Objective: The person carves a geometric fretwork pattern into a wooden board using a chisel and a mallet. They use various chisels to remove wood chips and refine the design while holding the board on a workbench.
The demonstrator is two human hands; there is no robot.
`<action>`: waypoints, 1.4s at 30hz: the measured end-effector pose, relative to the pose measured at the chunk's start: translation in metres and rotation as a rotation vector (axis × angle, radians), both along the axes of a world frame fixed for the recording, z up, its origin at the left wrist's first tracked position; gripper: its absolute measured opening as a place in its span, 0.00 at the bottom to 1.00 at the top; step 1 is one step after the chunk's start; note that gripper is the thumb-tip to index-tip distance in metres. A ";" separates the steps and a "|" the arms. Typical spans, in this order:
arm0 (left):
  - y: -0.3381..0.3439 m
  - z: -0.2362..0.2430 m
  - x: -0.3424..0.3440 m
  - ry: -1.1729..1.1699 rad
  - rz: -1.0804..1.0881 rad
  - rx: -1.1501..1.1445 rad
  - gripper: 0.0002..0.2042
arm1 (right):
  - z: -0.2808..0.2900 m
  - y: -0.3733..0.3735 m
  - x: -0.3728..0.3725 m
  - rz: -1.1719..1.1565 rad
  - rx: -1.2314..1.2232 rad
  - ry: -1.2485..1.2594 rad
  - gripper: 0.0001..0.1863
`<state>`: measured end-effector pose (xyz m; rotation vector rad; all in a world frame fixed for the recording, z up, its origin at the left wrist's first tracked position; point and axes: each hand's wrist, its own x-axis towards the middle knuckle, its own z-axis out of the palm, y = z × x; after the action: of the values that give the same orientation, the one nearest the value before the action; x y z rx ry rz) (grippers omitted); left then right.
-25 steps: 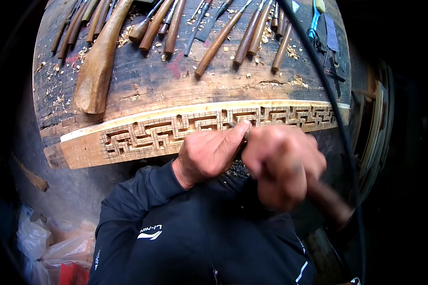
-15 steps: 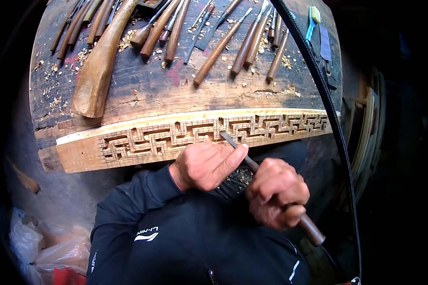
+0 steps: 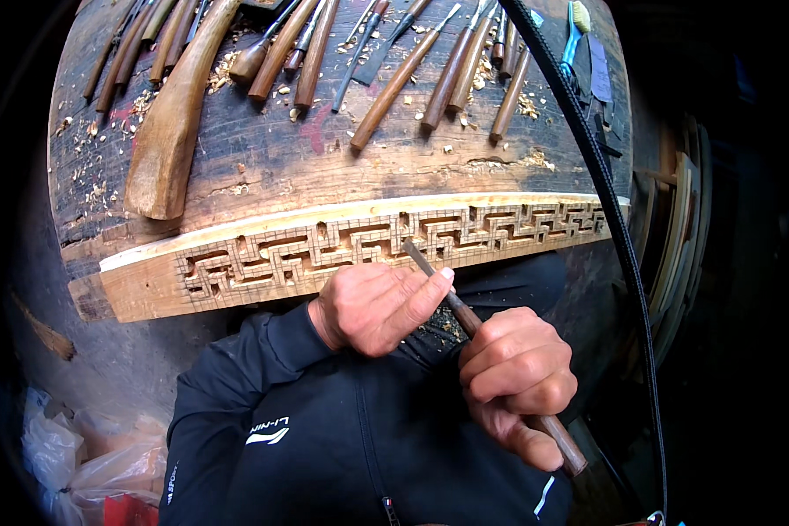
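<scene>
A carved wooden board (image 3: 149, 294) lies along the workbench's near edge, with a cut lattice of angular grooves and pencilled grid lines. My right hand (image 3: 519, 373) is wrapped round the brown handle of a chisel (image 3: 466, 317), its butt sticking out below. My left hand (image 3: 379, 307) rests at the board's front side with its fingers closed at the chisel's metal shank. The blade's tip points up and left onto the middle of the carved pattern. Part of the left hand's grip is hidden behind its own fingers.
On the worn workbench (image 3: 263, 167) lie a wooden mallet (image 3: 162, 162), several wood-handled chisels (image 3: 399, 92) and scattered shavings. A blue brush (image 3: 575, 39) is at the far right. A black cable (image 3: 618, 223) crosses the right side. Plastic bags (image 3: 88, 456) sit at lower left.
My right hand has turned and moved slightly down on the view, and the chisel's butt has swung down and left. The left hand and the blade's tip stay nearly in place.
</scene>
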<state>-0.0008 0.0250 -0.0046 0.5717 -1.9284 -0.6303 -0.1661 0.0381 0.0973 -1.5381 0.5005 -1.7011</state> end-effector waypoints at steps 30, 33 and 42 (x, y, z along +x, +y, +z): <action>0.003 0.004 0.026 -0.068 0.014 0.009 0.22 | 0.000 0.008 0.018 0.114 0.050 -0.058 0.38; 0.006 -0.002 0.023 -0.039 0.059 0.023 0.23 | 0.001 0.000 0.018 0.156 0.060 0.008 0.38; 0.008 -0.005 0.021 -0.007 0.103 0.067 0.24 | 0.001 -0.011 0.022 0.191 0.076 0.006 0.38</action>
<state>0.0206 0.0328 -0.0101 0.7116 -1.8770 -0.6293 -0.1438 0.0267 0.0979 -1.4872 0.4028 -1.5162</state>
